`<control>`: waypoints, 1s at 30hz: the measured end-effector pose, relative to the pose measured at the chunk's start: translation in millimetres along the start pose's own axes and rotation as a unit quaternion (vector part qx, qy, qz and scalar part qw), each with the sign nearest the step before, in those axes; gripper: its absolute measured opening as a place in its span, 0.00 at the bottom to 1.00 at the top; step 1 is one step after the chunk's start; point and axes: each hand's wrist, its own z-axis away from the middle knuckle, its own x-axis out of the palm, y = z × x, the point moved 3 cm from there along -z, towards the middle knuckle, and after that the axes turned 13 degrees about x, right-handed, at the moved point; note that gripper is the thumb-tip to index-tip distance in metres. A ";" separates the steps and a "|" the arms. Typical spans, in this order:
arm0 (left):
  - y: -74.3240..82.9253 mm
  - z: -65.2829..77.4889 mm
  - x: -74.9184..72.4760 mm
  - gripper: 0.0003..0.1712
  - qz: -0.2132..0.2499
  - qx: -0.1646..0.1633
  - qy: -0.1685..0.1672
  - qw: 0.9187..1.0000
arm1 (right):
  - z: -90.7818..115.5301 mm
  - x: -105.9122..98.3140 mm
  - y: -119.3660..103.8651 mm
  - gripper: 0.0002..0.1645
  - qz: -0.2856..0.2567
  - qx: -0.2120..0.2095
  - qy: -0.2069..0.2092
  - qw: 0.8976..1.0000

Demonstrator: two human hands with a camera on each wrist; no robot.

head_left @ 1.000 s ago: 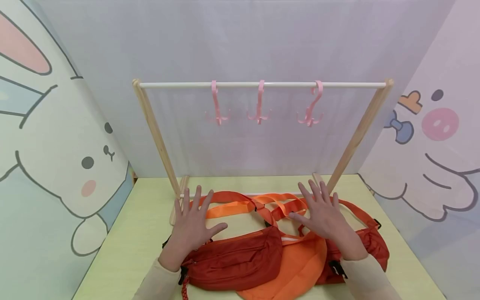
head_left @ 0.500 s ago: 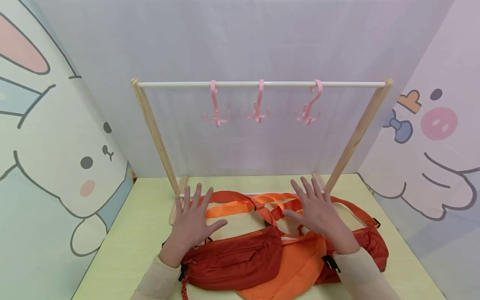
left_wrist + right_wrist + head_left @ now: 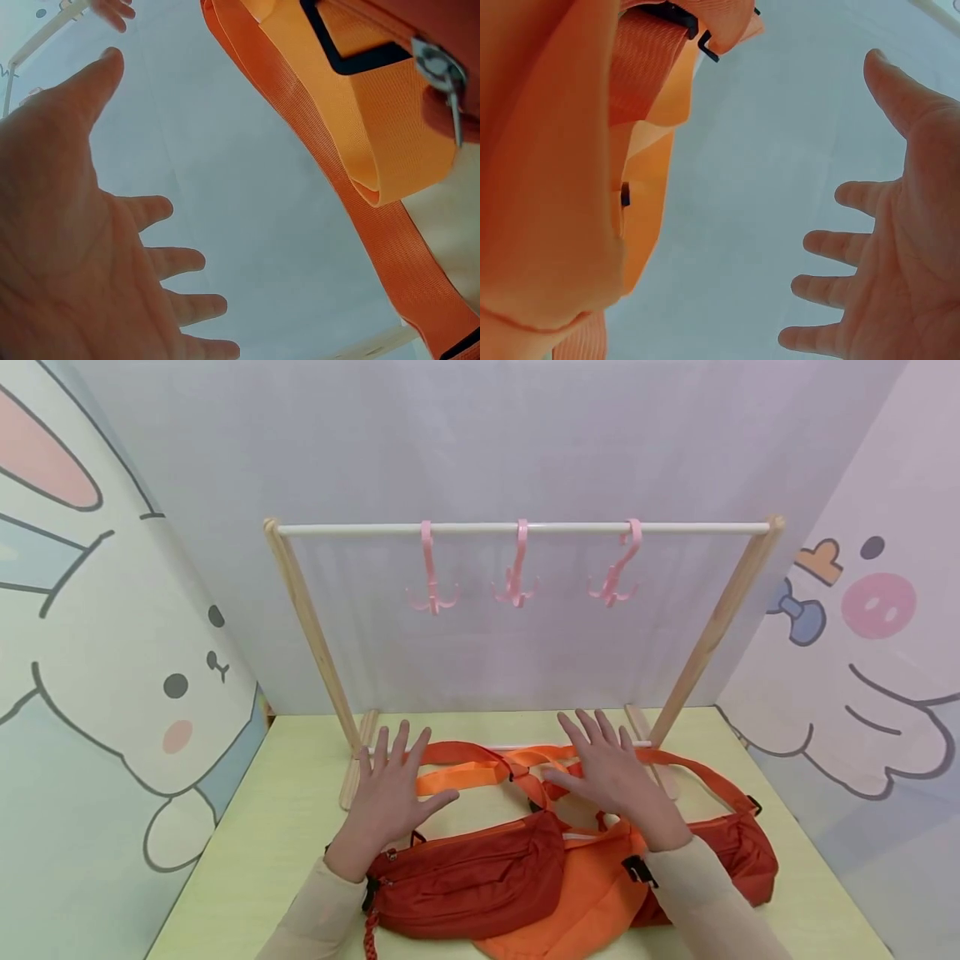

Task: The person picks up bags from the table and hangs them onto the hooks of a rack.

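Observation:
Both my hands are spread above the bags, holding nothing. My left hand (image 3: 392, 802), fingers straight and thumb out, is over the left end of a dark red waist bag (image 3: 472, 885). In the left wrist view, its palm (image 3: 67, 240) faces orange straps (image 3: 322, 157) and a metal zip pull (image 3: 442, 67). My right hand (image 3: 618, 785) hovers over the straps and an orange bag (image 3: 585, 902), which lies partly under the left bag. The right wrist view shows its palm (image 3: 911, 247) apart from orange fabric (image 3: 547, 172). Farther right, my sleeve partly hides a second red bag (image 3: 750, 864).
Behind the bags stands a rack with wooden legs (image 3: 311, 627) and a white top rail (image 3: 352, 529). Pink hooks hang from it: left (image 3: 431, 577), middle (image 3: 516, 572) and right (image 3: 618, 572). Cartoon-printed walls enclose the pale yellow table (image 3: 232, 868).
My right hand has drifted left, toward the middle, and slightly up in view. The left hand has shifted a little right. The hooks have swung slightly; the bags lie as before.

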 end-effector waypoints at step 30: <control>-23.8 -26.8 24.2 0.53 0.011 -0.009 -0.016 1.000 | -36.8 35.6 -65.0 0.52 0.005 -0.056 -0.068 0.996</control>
